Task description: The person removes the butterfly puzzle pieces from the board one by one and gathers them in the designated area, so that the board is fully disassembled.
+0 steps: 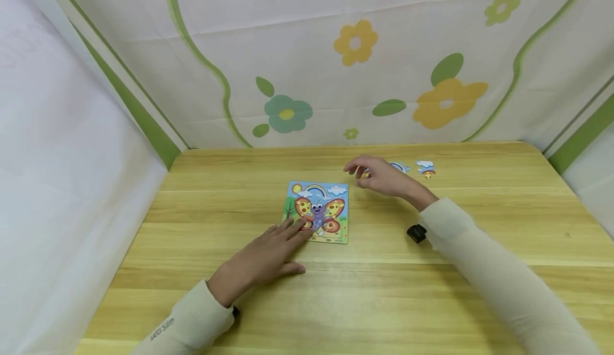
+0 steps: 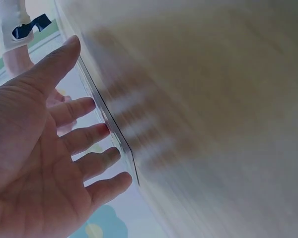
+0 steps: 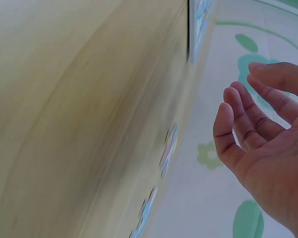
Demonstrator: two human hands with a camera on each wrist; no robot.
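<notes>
A square jigsaw puzzle board (image 1: 343, 231) with a butterfly, a sun and a rainbow lies flat on the table. Over its lower left part reach the spread, straight fingers of my left hand (image 1: 268, 253); the left wrist view has the fingertips right at the board's edge (image 2: 123, 141). My right hand (image 1: 384, 176) hovers right of the board's top corner, fingers loosely bent and nothing between them in the right wrist view. Loose puzzle pieces lie behind and beside it: a rainbow piece (image 1: 398, 167), partly hidden by the hand, and a cloud piece (image 1: 425, 167).
The wooden table (image 1: 384, 301) ends at the back against a white cloth wall (image 1: 307, 67) printed with flowers and leaves. Another white cloth (image 1: 72, 158) hangs along the left side. A small black device (image 1: 417, 233) sits under the right cuff.
</notes>
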